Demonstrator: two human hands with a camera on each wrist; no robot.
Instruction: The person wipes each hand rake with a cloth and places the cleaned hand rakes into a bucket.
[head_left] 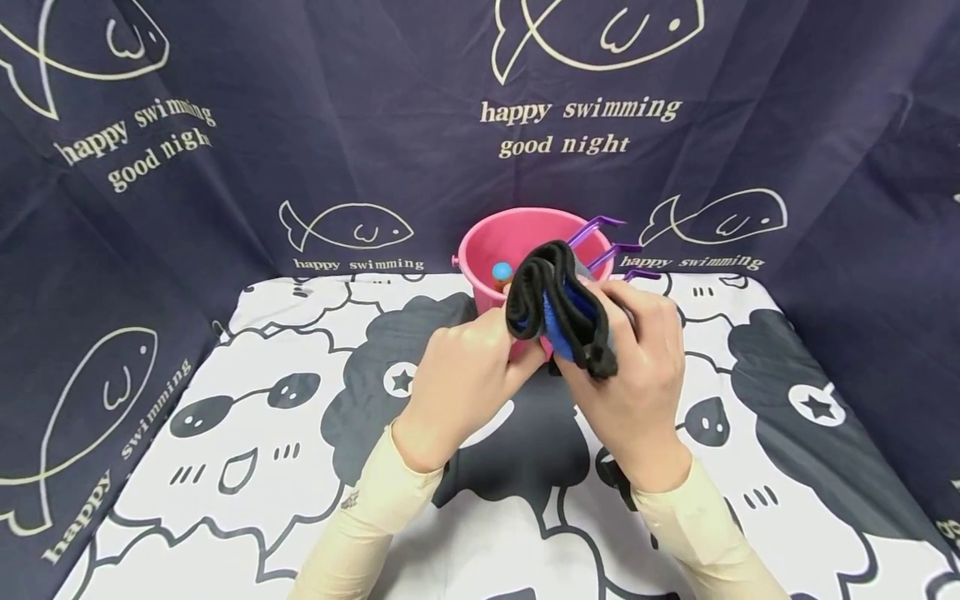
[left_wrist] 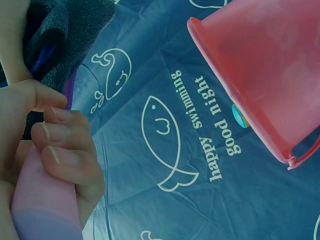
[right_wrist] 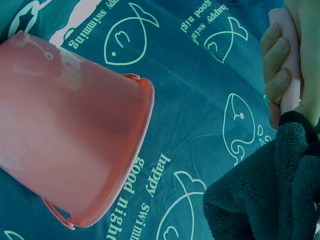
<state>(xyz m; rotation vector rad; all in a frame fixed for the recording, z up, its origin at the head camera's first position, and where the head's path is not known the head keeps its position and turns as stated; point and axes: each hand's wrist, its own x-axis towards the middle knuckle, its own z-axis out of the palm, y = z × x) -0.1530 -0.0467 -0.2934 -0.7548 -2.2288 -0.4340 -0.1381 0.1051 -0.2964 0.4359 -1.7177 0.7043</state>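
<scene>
My left hand (head_left: 468,367) grips the pink handle (left_wrist: 47,190) of a small rake, its fingers curled round it. The rake's purple tines (head_left: 617,248) stick out beyond the cloth, over the bucket's right side. A folded fuzzy cloth (head_left: 551,304), dark grey and blue with black edging, lies about the rake. My right hand (head_left: 630,375) holds this cloth from the right, fingers bent over it. In the right wrist view the cloth (right_wrist: 255,185) hangs beside the pink handle (right_wrist: 287,65). How far it wraps the rake is hidden.
A pink bucket (head_left: 487,302) stands behind the hands, close to the back curtain. Inside it shows a blue round-topped thing (head_left: 502,271). Dark fish-print curtains (head_left: 375,150) enclose the table on the back and sides. A sheep-patterned cloth (head_left: 300,467) covers the table.
</scene>
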